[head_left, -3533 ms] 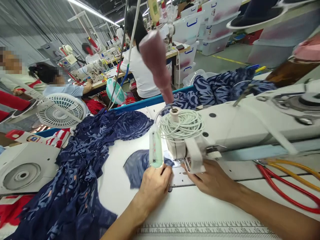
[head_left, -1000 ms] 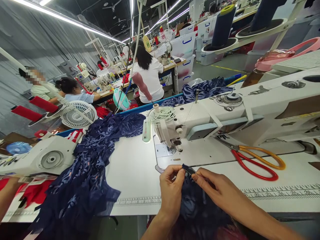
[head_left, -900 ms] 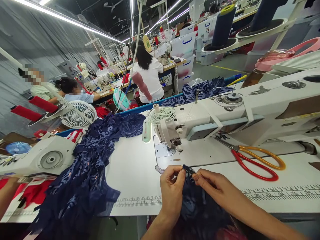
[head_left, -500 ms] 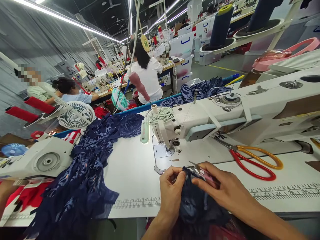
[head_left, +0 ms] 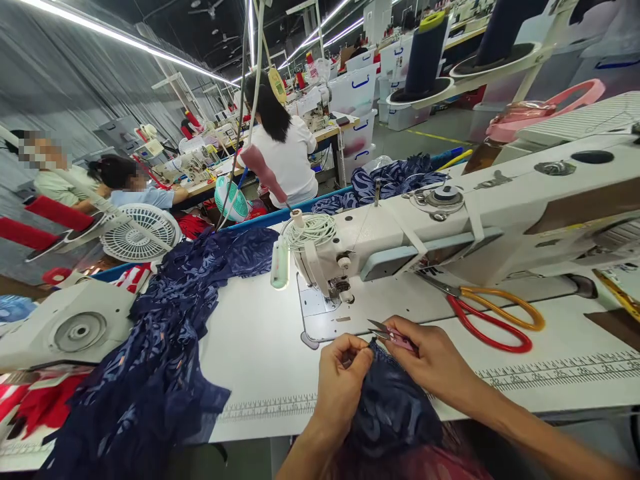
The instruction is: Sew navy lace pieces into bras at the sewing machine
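Observation:
My left hand (head_left: pixel 341 385) pinches the top edge of a dark navy patterned fabric piece (head_left: pixel 390 413) that hangs off the table's front edge toward my lap. My right hand (head_left: pixel 430 360) is closed on small pink thread snips (head_left: pixel 387 332), whose open blades point left at the pinched fabric edge. Both hands sit in front of the white sewing machine (head_left: pixel 425 233), just below its needle plate (head_left: pixel 320 313).
Red-and-orange scissors (head_left: pixel 490 317) lie on the white table (head_left: pixel 260 347) right of my hands. A heap of navy fabric (head_left: pixel 165 347) covers the left side. A white fan (head_left: pixel 133 233) and another machine (head_left: pixel 65 327) stand left. Other workers sit at benches behind.
I have leaned back from the needle and brought the fabric piece to the table's front edge. In the last half second the snips in my right hand have come up to the pinched edge.

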Tool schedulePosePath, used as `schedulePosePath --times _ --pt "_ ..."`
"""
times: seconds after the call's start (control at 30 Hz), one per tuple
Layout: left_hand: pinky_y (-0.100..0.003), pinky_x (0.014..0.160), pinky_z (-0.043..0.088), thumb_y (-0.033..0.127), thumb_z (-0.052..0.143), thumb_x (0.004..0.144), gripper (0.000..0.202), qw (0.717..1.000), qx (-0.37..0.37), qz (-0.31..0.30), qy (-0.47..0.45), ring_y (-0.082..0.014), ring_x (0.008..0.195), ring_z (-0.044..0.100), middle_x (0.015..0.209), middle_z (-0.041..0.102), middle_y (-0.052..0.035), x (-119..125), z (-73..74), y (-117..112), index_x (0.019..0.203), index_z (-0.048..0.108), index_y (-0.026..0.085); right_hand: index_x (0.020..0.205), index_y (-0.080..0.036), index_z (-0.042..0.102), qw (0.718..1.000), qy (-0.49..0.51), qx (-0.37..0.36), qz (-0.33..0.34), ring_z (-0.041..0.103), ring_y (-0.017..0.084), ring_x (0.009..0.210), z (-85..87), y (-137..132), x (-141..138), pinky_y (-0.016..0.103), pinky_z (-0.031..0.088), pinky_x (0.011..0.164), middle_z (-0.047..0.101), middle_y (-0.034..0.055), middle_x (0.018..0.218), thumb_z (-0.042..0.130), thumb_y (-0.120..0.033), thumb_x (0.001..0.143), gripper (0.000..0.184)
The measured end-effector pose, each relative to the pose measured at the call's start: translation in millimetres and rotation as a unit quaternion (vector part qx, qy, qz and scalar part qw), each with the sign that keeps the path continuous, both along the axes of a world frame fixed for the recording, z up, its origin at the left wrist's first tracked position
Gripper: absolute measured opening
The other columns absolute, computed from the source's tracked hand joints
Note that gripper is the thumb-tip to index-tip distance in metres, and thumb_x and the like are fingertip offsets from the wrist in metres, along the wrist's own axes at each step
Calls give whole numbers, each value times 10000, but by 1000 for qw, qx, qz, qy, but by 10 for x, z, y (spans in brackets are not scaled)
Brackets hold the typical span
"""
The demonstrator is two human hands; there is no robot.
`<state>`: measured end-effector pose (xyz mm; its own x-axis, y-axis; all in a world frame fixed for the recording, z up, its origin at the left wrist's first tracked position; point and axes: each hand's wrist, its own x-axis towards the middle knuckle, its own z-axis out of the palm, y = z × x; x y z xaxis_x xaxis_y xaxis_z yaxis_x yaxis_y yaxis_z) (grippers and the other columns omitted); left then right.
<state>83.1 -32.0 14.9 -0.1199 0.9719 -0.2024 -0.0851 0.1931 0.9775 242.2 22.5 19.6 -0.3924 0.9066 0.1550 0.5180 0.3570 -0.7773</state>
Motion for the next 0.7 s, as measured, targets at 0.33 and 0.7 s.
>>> schedulePosePath --times 0.33,0.7 --pt "-225 606 341 433 787 721 333 992 -62 39 -100 -106 644 444 710 569 -14 -54 -13 14 784 671 127 1046 -256 565 998 -69 10 -6 543 144 481 46 -101 178 245 364 494 578 -64 572 508 -545 927 318" --pt "-248 664 434 418 768 768 294 994 -44 43 -86 -143 714 543 777 650 -42 -9 27 -13 855 718 141 790 -268 517 988 -152 -20 10 561 181 499 -64 -259 111 289 321 520 588 -36 550 322 -554 997 404"
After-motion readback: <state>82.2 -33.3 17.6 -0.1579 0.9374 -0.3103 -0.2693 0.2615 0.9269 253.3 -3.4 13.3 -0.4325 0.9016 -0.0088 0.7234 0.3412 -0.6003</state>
